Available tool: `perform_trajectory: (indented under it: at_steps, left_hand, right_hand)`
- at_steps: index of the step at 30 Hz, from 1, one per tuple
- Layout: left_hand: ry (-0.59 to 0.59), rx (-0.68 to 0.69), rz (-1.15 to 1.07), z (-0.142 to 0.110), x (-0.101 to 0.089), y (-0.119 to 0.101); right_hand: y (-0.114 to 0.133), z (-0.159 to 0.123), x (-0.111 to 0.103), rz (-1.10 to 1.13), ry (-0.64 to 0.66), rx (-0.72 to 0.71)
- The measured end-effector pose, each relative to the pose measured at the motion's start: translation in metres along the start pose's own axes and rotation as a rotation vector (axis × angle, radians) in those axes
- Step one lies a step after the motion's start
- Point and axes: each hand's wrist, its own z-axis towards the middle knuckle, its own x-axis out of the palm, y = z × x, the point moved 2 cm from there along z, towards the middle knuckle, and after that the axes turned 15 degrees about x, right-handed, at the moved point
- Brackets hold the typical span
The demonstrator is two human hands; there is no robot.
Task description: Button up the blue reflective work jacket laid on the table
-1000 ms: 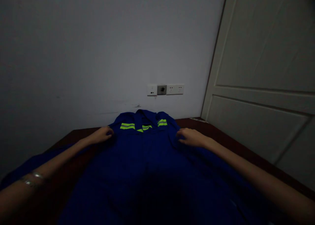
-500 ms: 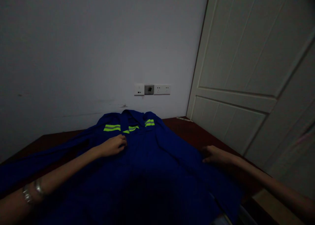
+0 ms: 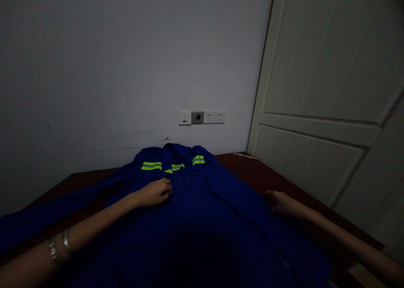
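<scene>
A blue work jacket (image 3: 195,195) with yellow-green and grey reflective strips lies spread out, its collar toward the wall. My left hand (image 3: 159,191) rests on its chest just below the strips, fingers curled against the cloth. At the right sleeve, my right hand (image 3: 279,202) has its fingers bent around the fabric near the outer edge. Dim light hides how much cloth either hand pinches. Bracelets (image 3: 59,246) circle my left wrist. The lower part of the jacket fades into dark shadow.
The jacket lies on a dark reddish-brown table (image 3: 236,166) against a pale wall (image 3: 110,69) with a row of sockets (image 3: 214,117). A white panelled door (image 3: 315,128) stands on the right. A tan, box-like edge (image 3: 362,275) shows at lower right.
The whole view has shifted, so everything appears slightly farther right and lower. Both hands stay at about the same places on the jacket.
</scene>
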Motion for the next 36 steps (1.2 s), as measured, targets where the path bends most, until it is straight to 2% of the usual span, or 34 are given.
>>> perform_trajectory:
  at_steps: [5,9,12,17,20,22,24,29,32,36]
  left_hand:
    - [0.004,0.008,-0.036,0.005,0.001,0.003]
    - [-0.006,0.035,-0.022,0.017,-0.002,-0.005]
    - [-0.049,0.023,0.015,0.029,-0.006,-0.014]
    - [-0.252,-0.024,0.086,0.050,-0.013,-0.038]
    - [-0.454,-0.001,0.146,0.060,-0.020,-0.058]
    - [-0.535,0.042,0.224,0.064,-0.024,-0.073]
    - [-0.536,0.109,0.331,0.066,-0.027,-0.087]
    - [-0.375,0.377,0.642,0.065,-0.025,-0.105]
    - [-0.347,0.403,0.742,0.065,-0.021,-0.103]
    - [-0.363,0.401,0.749,0.070,-0.019,-0.095]
  right_hand:
    - [0.024,-0.010,-0.016,0.124,0.078,0.014]
    - [0.069,-0.017,-0.047,0.249,0.159,-0.135]
    - [0.110,-0.011,-0.069,0.289,0.122,-0.243]
    - [0.179,0.014,-0.086,0.293,-0.004,-0.303]
    - [0.213,0.028,-0.090,0.257,-0.111,-0.325]
    - [0.230,0.034,-0.092,0.264,-0.167,-0.328]
    - [0.243,0.040,-0.093,0.286,-0.205,-0.327]
    - [0.260,0.047,-0.097,0.335,-0.227,-0.300]
    - [0.265,0.045,-0.098,0.384,-0.190,-0.285]
    - [0.269,0.040,-0.096,0.461,-0.107,-0.258]
